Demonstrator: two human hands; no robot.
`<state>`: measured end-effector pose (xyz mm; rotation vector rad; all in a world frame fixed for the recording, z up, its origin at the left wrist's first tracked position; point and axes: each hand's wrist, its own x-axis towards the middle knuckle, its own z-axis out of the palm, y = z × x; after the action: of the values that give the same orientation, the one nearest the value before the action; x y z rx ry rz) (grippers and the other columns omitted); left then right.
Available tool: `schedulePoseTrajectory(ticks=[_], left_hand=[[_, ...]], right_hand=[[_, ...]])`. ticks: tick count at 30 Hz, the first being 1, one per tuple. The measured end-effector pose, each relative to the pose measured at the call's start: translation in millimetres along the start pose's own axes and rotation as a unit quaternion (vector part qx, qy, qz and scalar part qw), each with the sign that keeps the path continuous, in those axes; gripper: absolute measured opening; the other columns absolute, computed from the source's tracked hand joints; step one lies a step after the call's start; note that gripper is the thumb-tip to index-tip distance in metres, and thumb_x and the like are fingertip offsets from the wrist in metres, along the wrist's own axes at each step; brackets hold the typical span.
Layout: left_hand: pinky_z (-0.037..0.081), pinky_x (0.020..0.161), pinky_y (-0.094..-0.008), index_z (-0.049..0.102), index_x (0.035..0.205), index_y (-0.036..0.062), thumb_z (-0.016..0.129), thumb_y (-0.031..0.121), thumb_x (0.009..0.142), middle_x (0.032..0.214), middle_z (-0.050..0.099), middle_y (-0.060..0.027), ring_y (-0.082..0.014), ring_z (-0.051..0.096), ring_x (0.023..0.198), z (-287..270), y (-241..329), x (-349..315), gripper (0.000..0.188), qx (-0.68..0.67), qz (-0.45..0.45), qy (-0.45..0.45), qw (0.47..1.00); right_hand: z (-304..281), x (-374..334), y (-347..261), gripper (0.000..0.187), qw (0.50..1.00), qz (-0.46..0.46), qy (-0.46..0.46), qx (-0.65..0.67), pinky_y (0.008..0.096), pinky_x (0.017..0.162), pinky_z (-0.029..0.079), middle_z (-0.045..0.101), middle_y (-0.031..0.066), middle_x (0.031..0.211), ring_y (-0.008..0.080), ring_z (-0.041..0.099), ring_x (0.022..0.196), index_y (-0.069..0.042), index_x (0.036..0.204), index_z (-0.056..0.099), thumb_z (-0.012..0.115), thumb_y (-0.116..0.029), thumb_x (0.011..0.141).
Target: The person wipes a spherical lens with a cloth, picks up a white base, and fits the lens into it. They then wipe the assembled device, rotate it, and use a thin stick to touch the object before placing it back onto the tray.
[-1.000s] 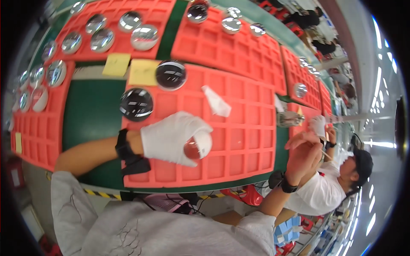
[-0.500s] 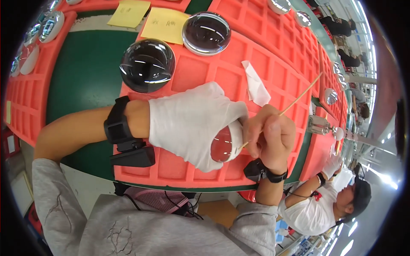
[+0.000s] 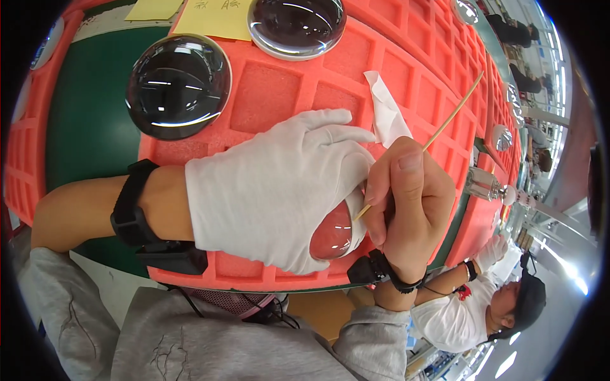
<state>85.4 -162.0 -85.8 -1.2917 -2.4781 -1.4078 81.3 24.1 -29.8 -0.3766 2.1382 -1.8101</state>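
My left hand (image 3: 279, 190), in a white glove, is closed around a clear glass lens (image 3: 332, 235) with a pale rim; the palm hides much of it. Bare and pinched, my right hand (image 3: 410, 197) holds a thin wooden stick (image 3: 452, 114) slantwise, its lower tip at the lens's rim. Whether the tip touches the glass I cannot tell. Beyond my left hand, a large dark shiny lens (image 3: 179, 87) rests at the tray's left edge. A second one (image 3: 297, 25) lies farther back, beside a yellow note (image 3: 214, 19). A folded white tissue (image 3: 386, 109) lies past my fingers.
A pink foam tray (image 3: 267, 95) with square pockets lies under my hands on a green tabletop (image 3: 89, 114). More pink trays with lenses stand left and right. A small glass bottle (image 3: 481, 184) is at the right. Beyond it, a co-worker in a white shirt (image 3: 454, 320) works.
The view has come closer to the tray, so the dark lenses appear larger and farther up-left. My hands keep the lens and stick together; the stick stands slightly steeper.
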Motion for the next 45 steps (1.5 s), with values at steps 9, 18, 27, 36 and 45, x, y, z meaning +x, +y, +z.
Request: schedulePoseTrajectory(ticks=[9,18,27,36,45], left_hand=[[0.041,0.111,-0.0543,0.05,0.134,-0.001,0.085,0.031,0.067,0.131,0.056,-0.0207,-0.0432,0.054,0.123,1,-1,-1,0.082,-0.082,-0.031,0.011,0.996],[0.04,0.111,-0.053,0.053,0.134,0.0042,0.088,0.031,0.06,0.131,0.055,-0.0189,-0.0423,0.051,0.125,-4,-1,2,0.085,-0.065,-0.048,-0.039,0.996],[0.035,0.116,-0.0544,0.054,0.132,0.0052,0.087,0.03,0.058,0.13,0.055,-0.0159,-0.0389,0.049,0.13,-2,0,5,0.085,-0.045,-0.052,-0.028,0.997],[0.032,0.119,-0.0537,0.06,0.117,0.008,0.086,0.028,0.058,0.119,0.061,-0.0134,-0.0377,0.053,0.125,-5,2,7,0.067,-0.06,-0.058,-0.037,0.996],[0.039,0.111,-0.0499,0.063,0.102,0.0099,0.086,0.024,0.059,0.116,0.061,-0.0118,-0.0374,0.055,0.117,2,-2,0,0.051,-0.115,-0.039,-0.006,0.993]], right_hand=[[1,1,-4,0.043,1.0,0.002,-0.011,-0.01,0.0232,0.042,0.029,0.046,-0.0021,0.047,0.0036,0.038,0.04,-0.001,0.077,0.056,0.043,-0.022,0.112],[9,4,-14,0.049,0.997,0.05,-0.001,-0.06,0.0217,0.039,0.02,0.047,-0.0022,0.054,0.0018,0.033,0.037,-0.004,0.073,0.054,0.044,-0.032,0.111],[2,8,1,0.05,0.992,-0.055,-0.028,-0.107,0.0232,0.04,0.021,0.045,-0.004,0.053,0.0026,0.034,0.038,-0.004,0.068,0.055,0.05,-0.032,0.109],[3,0,0,0.048,0.991,-0.061,-0.02,-0.115,0.0229,0.04,0.022,0.046,-0.0033,0.053,0.0027,0.034,0.038,-0.005,0.068,0.054,0.047,-0.029,0.109],[7,1,2,0.048,0.999,-0.02,0.007,-0.039,0.0211,0.038,0.022,0.048,-0.0007,0.056,0.0022,0.033,0.037,-0.003,0.073,0.052,0.041,-0.029,0.112]])
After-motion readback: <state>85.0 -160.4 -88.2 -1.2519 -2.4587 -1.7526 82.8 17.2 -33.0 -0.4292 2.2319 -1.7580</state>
